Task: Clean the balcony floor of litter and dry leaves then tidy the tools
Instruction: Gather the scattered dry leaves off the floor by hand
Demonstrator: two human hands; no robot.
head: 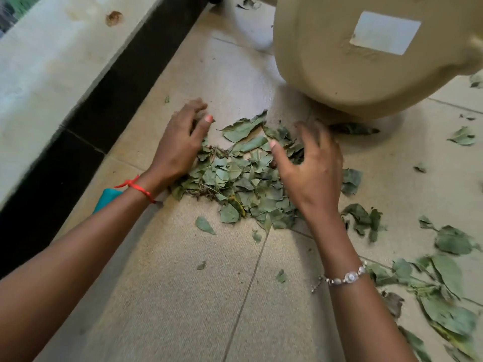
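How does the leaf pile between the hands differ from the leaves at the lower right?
The leaf pile is small broken pieces heaped tightly; the lower-right leaves are larger, mostly whole and spread out. The leaf pile lies between the left hand and right hand; the lower-right leaves lie apart from both hands, untouched. Both are dull green, on the tiled floor.

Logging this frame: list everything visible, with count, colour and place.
leaf pile: one, grey-green, floor centre, between the hands
loose leaves: many, green, scattered right
plastic container: one, beige with white label, upper right
floor tiles: several, beige, underfoot
skirting strip: one, black, left
ledge: one, pale, far left
teal object: one, partly hidden by left forearm
thread: one, red, left wrist
bracelet: one, silver, right wrist
left hand: fingers spread, pile's left edge
right hand: fingers bent, pile's right side
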